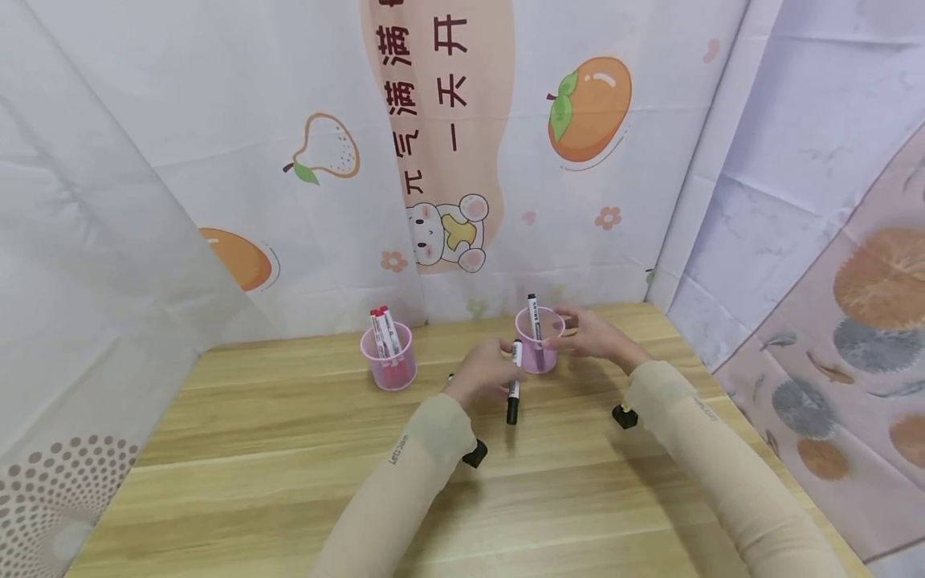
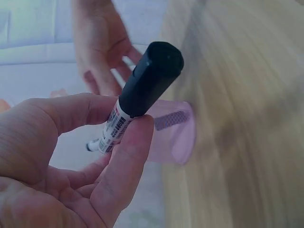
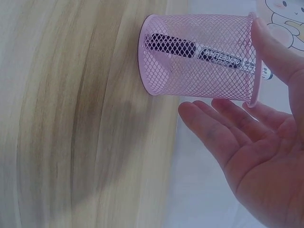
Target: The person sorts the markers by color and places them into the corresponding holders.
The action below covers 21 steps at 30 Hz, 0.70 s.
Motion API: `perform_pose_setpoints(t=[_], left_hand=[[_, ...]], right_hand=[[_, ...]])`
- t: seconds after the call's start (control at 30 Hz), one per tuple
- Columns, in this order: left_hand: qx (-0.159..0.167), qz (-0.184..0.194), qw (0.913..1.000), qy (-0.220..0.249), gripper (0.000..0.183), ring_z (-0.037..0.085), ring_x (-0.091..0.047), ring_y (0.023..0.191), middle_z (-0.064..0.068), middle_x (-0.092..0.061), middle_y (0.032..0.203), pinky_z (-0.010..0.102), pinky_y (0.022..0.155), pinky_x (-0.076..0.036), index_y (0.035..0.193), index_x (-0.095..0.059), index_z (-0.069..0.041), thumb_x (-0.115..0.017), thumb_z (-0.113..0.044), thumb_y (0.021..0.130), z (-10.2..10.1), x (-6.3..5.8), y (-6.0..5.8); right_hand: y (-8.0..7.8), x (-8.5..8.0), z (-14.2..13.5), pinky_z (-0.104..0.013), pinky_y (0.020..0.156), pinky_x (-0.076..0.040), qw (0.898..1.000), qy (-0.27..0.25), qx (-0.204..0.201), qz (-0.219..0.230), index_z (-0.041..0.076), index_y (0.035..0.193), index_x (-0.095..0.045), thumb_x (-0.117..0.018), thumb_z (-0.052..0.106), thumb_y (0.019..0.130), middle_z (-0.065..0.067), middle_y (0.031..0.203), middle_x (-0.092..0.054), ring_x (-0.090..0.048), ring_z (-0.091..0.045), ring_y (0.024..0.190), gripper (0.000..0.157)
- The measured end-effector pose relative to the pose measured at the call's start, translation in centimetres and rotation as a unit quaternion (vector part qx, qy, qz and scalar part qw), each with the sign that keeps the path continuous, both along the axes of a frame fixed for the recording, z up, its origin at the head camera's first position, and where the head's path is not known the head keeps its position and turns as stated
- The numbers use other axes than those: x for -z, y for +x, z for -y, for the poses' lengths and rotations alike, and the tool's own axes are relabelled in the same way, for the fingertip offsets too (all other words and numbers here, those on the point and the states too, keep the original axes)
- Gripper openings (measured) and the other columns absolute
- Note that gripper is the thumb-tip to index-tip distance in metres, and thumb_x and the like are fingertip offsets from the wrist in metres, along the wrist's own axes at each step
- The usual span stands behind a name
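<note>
Between thumb and fingers, my left hand pinches a black-and-white marker, its black cap pointing down. This marker is just left of a pink mesh pen cup, which stands on the table. Inside that cup leans another black-and-white marker, its upper end above the rim. My right hand is at the cup's right side, thumb at the rim and the other fingers loosely extended alongside. The left wrist view shows the capped end of the held marker close up, with the cup behind it.
A second pink pen cup, holding several red-and-white markers, stands to the left on the wooden table. Printed curtains hang along the table's back edge and at both sides. A small dark tip shows beside the left hand.
</note>
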<state>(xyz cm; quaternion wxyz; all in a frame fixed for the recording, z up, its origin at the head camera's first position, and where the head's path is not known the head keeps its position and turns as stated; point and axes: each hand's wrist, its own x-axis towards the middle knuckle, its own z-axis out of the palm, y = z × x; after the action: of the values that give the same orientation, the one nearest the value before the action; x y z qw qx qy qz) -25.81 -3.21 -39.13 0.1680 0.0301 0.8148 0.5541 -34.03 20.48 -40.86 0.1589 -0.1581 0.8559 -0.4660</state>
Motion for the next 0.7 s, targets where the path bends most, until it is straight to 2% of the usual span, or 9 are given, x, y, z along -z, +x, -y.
perform_pose_setpoints(t=[0.17, 0.3, 0.43, 0.6, 0.7], left_hand=[[0.002, -0.005, 0.9998, 0.018, 0.051, 0.024, -0.069, 0.074, 0.012, -0.067, 0.092, 0.041, 0.063, -0.063, 0.129, -0.056, 0.001, -0.076, -0.002, 0.082, -0.2, -0.8, -0.5], [0.003, -0.009, 0.9995, 0.029, 0.054, 0.024, -0.070, 0.073, 0.012, -0.069, 0.092, 0.039, 0.060, -0.063, 0.132, -0.055, 0.002, -0.076, -0.003, 0.082, -0.4, -0.9, -0.9], [0.004, -0.015, 0.9989, 0.044, 0.059, 0.025, -0.070, 0.078, 0.011, -0.069, 0.097, 0.037, 0.060, -0.063, 0.137, -0.051, 0.002, -0.075, -0.005, 0.084, -0.6, -1.0, -1.2], [0.015, -0.026, 0.9977, 0.061, 0.060, 0.032, -0.072, 0.086, 0.013, -0.070, 0.103, 0.037, 0.062, -0.063, 0.141, -0.047, 0.003, -0.074, -0.007, 0.088, -0.8, -1.9, -1.8], [0.015, -0.034, 0.9971, 0.066, 0.059, 0.032, -0.072, 0.086, 0.014, -0.070, 0.103, 0.037, 0.062, -0.063, 0.141, -0.048, 0.003, -0.072, -0.007, 0.089, -0.9, -2.4, -2.3]], right_hand=[[0.1, 0.1, 0.1, -0.052, 0.088, -0.058, 1.000, -0.003, -0.001, -0.004, -0.004, 0.157, -0.025, -0.081, 0.027, 0.088, -0.035, 0.145, -0.046, -0.053, -0.047, 0.127, 0.094], [0.3, 0.4, 0.0, -0.054, 0.089, -0.057, 1.000, -0.002, -0.008, 0.001, -0.004, 0.157, -0.025, -0.081, 0.026, 0.089, -0.036, 0.145, -0.044, -0.051, -0.048, 0.128, 0.093], [0.3, 0.5, -0.2, -0.055, 0.089, -0.057, 1.000, -0.005, -0.008, 0.008, -0.003, 0.157, -0.024, -0.081, 0.025, 0.088, -0.035, 0.146, -0.043, -0.050, -0.049, 0.129, 0.094], [0.2, 0.2, -0.4, -0.054, 0.089, -0.058, 1.000, -0.004, -0.004, 0.006, -0.001, 0.158, -0.026, -0.082, 0.027, 0.088, -0.033, 0.146, -0.045, -0.051, -0.047, 0.128, 0.094], [0.0, 0.0, -0.4, -0.053, 0.089, -0.058, 1.000, -0.006, -0.007, 0.007, -0.001, 0.158, -0.025, -0.081, 0.028, 0.088, -0.034, 0.146, -0.044, -0.051, -0.047, 0.128, 0.094]])
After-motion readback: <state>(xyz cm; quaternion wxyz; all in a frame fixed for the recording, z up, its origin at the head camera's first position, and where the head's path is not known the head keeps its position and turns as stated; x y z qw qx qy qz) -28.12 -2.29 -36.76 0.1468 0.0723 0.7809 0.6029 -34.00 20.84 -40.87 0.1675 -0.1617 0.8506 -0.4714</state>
